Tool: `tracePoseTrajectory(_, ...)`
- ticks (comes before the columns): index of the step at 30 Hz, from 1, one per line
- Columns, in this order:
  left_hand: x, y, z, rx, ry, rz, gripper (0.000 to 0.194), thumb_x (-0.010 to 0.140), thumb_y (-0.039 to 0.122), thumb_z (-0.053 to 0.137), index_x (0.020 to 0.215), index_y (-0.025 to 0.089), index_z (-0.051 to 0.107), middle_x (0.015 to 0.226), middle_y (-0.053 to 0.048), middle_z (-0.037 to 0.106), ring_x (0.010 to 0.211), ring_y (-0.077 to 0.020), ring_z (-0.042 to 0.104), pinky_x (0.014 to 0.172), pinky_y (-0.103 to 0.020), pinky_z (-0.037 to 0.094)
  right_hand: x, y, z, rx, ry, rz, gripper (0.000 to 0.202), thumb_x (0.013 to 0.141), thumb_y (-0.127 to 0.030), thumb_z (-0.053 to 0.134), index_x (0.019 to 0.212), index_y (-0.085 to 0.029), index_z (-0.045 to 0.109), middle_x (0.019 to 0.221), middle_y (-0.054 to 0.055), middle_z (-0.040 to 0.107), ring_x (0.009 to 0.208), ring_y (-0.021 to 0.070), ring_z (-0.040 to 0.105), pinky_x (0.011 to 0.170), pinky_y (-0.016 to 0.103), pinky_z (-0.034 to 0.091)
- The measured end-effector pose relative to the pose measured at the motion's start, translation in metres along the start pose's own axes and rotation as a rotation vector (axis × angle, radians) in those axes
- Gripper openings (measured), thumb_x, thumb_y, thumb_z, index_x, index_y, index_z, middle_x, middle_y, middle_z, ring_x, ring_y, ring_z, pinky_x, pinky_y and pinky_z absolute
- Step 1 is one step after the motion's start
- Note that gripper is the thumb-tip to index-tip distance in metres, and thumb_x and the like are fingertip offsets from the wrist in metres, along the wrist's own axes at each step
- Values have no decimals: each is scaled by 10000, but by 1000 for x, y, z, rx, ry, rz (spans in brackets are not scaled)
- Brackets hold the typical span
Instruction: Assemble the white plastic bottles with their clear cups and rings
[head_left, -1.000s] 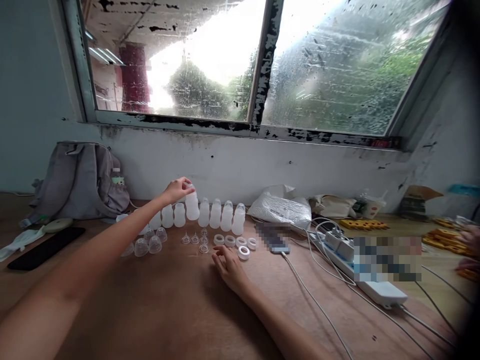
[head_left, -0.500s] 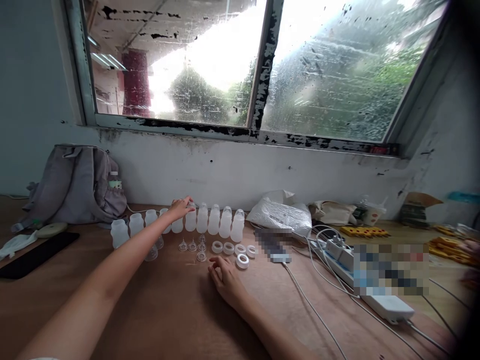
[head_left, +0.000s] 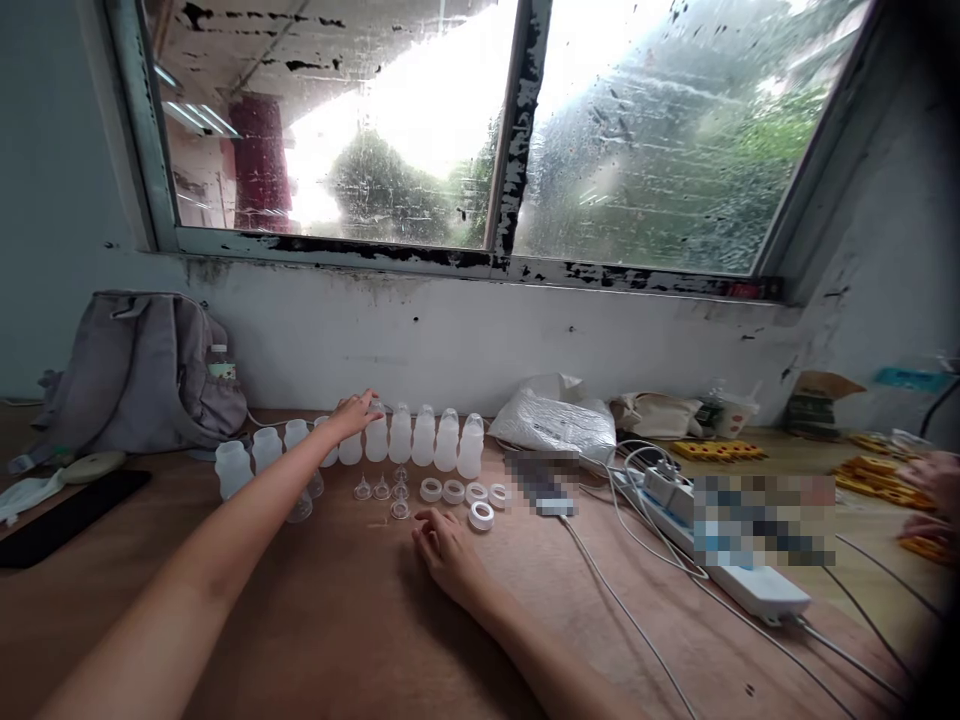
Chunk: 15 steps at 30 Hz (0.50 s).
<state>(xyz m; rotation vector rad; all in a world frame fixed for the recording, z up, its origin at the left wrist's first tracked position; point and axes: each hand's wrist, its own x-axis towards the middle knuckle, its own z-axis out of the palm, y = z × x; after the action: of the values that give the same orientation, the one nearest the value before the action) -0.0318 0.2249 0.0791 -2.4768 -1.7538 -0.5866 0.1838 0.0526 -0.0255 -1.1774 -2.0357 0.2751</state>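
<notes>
We are keeping our left hand point(head_left: 352, 416) at the top of a frosted bottle point(head_left: 376, 442), which is standing upright, fifth from the row's right end; whether the fingers are gripping its cap, we cannot tell. Our right hand point(head_left: 448, 556) is resting half open on the table point(head_left: 352, 630), fingers loosely bent, beside white rings point(head_left: 472, 515).
</notes>
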Motion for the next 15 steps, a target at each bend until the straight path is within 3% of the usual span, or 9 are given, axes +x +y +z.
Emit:
tracePoseTrajectory(4,-22,1,-8,9,154,84,466,793,399,393,1199,181,323,1139,-103,517,1038,-228,474,828,-321,357,2,2,-2,-19,17,-13,185,819,-271,401,928,-192,527,739,41,582,758,176,526,690,280,388)
tracePoseTrajectory(6,-46,-1,-10,24,230,141,380,807,361,374,1148,194,383,1105,-85,533,1016,-220,482,834,-327,355,5,5,-7,-84,34,19,175,811,-261,404,905,-183,530,724,40,568,725,171,523,664,268,381)
tracePoseTrajectory(9,-94,-11,-7,69,251,199,267,805,312,379,1026,209,488,1010,-72,570,965,-227,500,840,-348,349,10,12,-17,-244,90,125,153,795,-244,406,870,-181,524,793,54,550,722,166,513,639,255,363)
tracePoseTrajectory(12,-139,-23,2,68,303,127,200,794,280,393,921,215,535,937,-66,588,921,-233,512,822,-361,359,14,25,-28,-431,145,262,167,755,-245,447,893,-178,515,870,83,520,777,187,498,654,269,347)
tracePoseTrajectory(15,-164,-22,14,13,331,94,166,791,257,399,875,211,534,880,-54,593,861,-216,529,781,-343,384,17,37,-33,-543,111,394,186,709,-241,489,869,-153,525,870,112,503,831,229,477,675,302,339)
